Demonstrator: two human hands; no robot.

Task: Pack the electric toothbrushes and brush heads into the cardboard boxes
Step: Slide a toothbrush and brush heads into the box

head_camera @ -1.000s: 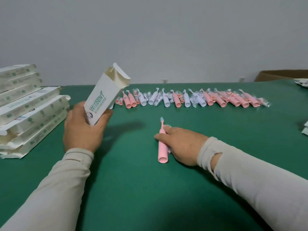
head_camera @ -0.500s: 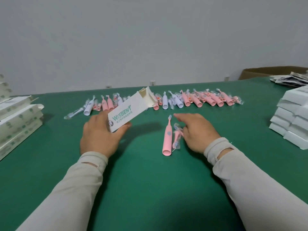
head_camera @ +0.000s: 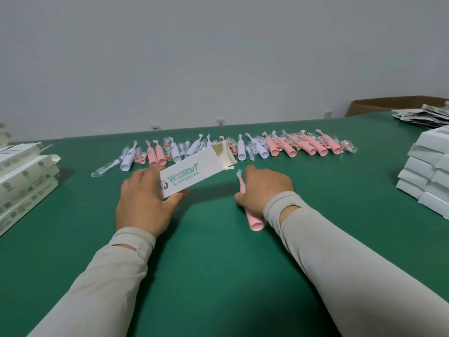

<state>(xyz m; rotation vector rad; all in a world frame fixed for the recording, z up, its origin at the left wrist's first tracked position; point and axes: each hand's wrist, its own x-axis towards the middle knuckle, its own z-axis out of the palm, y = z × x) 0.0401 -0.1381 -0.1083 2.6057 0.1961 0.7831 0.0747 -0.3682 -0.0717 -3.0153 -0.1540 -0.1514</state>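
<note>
- Left hand [head_camera: 143,203] grips white open-ended cardboard box [head_camera: 194,172].
- Right hand [head_camera: 264,188] fingers clench pink electric toothbrush [head_camera: 252,218]; risk: bristle tip snags flap, or wrapped head left behind.

A small packing workroom, by the look of it, more hand-assembly station than home or shop; a wide table covered in green felt-like cloth [head_camera: 218,276] fills the space beneath a bare grey-white wall [head_camera: 218,57] with a few small white sockets [head_camera: 220,122] low down; a long row of pink and white plastic electric toothbrush handles and bagged brush heads [head_camera: 243,148] lies across the far side; stacks of white printed cardboard cartons [head_camera: 24,176] stand at the left edge, plain white boxes [head_camera: 427,176] are piled at the right; a heap of folded printed leaflets [head_camera: 425,116] and a big brown corrugated cardboard carton [head_camera: 379,105] sit at the far right corner.
</note>
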